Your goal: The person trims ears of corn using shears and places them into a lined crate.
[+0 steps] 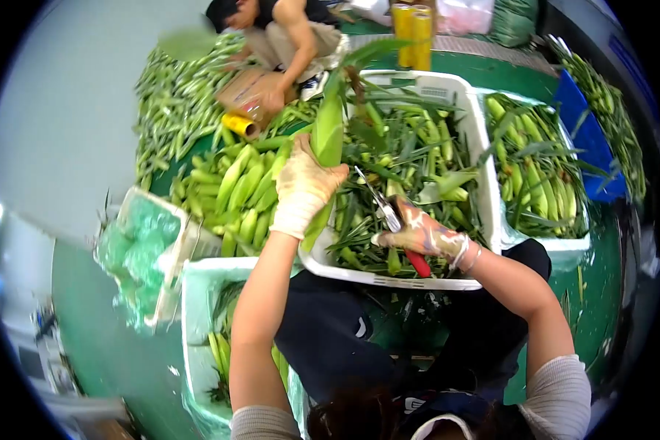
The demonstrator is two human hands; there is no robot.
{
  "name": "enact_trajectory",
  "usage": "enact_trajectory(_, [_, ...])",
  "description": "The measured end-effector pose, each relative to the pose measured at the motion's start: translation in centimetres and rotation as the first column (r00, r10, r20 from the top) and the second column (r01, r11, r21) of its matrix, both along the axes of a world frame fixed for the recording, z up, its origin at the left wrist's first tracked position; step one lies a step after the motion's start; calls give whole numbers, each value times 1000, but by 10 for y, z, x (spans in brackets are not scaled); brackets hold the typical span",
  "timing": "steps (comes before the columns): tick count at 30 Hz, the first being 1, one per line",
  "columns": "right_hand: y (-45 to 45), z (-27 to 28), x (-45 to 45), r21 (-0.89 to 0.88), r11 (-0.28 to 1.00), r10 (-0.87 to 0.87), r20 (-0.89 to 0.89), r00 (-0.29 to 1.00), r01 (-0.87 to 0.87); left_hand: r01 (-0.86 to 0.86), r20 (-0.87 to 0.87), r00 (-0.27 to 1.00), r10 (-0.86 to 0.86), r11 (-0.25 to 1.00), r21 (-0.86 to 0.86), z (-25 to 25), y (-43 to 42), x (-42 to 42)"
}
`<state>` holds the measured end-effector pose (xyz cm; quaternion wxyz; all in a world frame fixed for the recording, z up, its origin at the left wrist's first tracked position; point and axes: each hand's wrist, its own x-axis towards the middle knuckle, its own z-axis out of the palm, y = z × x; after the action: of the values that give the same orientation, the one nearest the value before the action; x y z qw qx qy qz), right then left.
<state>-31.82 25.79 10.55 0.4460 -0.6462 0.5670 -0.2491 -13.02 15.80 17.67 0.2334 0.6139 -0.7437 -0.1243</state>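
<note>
My left hand (303, 183), in a pale stained glove, is wrapped round an ear of corn (331, 125) in its green husk. The ear points upward, with long leaves at its top. My right hand (429, 236), in a patterned glove, grips a pair of pruning shears (389, 214) with a red handle. Their metal blades point up and left, a little apart from the ear. Both hands are over a large white plastic crate (389, 279) in front of my knees, which holds cut husk leaves and stalk ends (447, 194).
Trimmed corn (246, 180) is piled left of the crate. Right stands another crate of corn (539, 176), beside a blue panel (576, 125). A lined crate (198, 323) is by my left leg; a basket with green plastic bags (143, 246) lies beyond. Another person (297, 37) crouches behind, near a cardboard box (249, 92).
</note>
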Motion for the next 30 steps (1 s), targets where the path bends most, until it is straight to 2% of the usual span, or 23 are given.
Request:
enact_trajectory(2, [-14, -22, -24, 56, 998, -33, 212, 977, 21, 97, 35, 995, -94, 991, -95, -21, 2, -20])
enact_trajectory(3, [-22, -32, -37, 101, 995, -42, 307, 951, 12, 114, 42, 993, -112, 991, -65, -24, 6, -30])
enact_trajectory(4, [-22, -13, -47, 78, 997, -33, 155, 987, 21, 128, 45, 991, -126, 991, -39, -25, 11, -35])
enact_trajectory(6, [-24, 3, -64, 24, 997, 66, 345, 936, -79, 169, 13, 985, -170, 985, 39, -20, 21, -47])
enact_trajectory(8, [-27, 12, -71, 7, 999, 35, 394, 919, -42, 198, -19, 980, -197, 973, 123, -22, 27, -52])
enact_trajectory(10, [-38, -5, -86, 62, 997, 20, 476, 879, -56, 315, -167, 946, -279, 916, 249, -24, 27, -51])
enact_trajectory(11, [-44, -8, -92, 66, 996, 20, 490, 871, -59, 468, -463, 835, -298, 828, 311, -57, 14, -45])
enact_trajectory(12, [-49, -10, -97, 69, 996, 19, 504, 863, -62, 467, -461, 836, -297, 827, 313, -54, 19, -45])
enact_trajectory(14, [-56, -13, -107, -153, 967, 247, 388, 888, -202, 546, -462, 807, -368, 762, 348, -44, 28, -44])
enact_trajectory(15, [-49, 15, -108, 108, 969, 182, 292, 939, -221, 548, -476, 792, -383, 789, 276, -75, 18, -34])
enact_trajectory(16, [-43, 17, -108, 277, 932, 95, 434, 896, -233, 548, -473, 795, -380, 785, 289, -73, 18, -30])
enact_trajectory(17, [-37, 2, -109, 292, 928, -11, 644, 765, -232, 523, -493, 807, -325, 781, 341, -69, 17, -29])
enact_trajectory(18, [-33, -2, -102, 270, 942, 6, 576, 818, -197, 501, -510, 816, -271, 773, 389, -64, 15, -29])
enact_trajectory(19, [-29, -4, -95, 248, 955, 18, 502, 865, -164, 464, -396, 862, -317, 808, 363, -56, 12, -30])
enact_trajectory(20, [-23, -1, -94, 203, 969, 43, 427, 903, -142, 461, -480, 844, -237, 779, 425, -67, 4, -23])
enact_trajectory(22, [-15, -6, -88, 298, 943, -24, 506, 862, -149, 480, -595, 775, -214, 811, 334, -67, 8, -17])
enact_trajectory(23, [-15, -6, -92, 258, 940, 91, 443, 892, -224, 477, -591, 777, -217, 815, 328, -64, 6, -16])
enact_trajectory(24, [-12, -1, -87, 301, 929, 93, 378, 921, -217, 495, -679, 719, -152, 797, 346, -57, 8, -18])
enact_trajectory(25, [-8, -3, -86, 233, 951, 128, 297, 946, -202, 514, -755, 651, -79, 778, 361, -53, 10, -18])
enact_trajectory(26, [-6, -4, -85, 161, 968, 157, 211, 965, -192, 510, -754, 653, -78, 781, 361, -53, 8, -17])
enact_trajectory(28, [-9, -2, -79, 176, 965, 149, 245, 958, -195, 617, -739, 649, -181, 693, 373, -56, 5, -15])
enact_trajectory(29, [-12, -1, -77, 146, 967, 153, 323, 934, -209, 556, -733, 660, -166, 764, 328, -70, 7, -13])
enact_trajectory(30, [-16, 1, -74, 116, 968, 158, 398, 903, -221, 555, -730, 663, -165, 764, 331, -82, 3, -10])
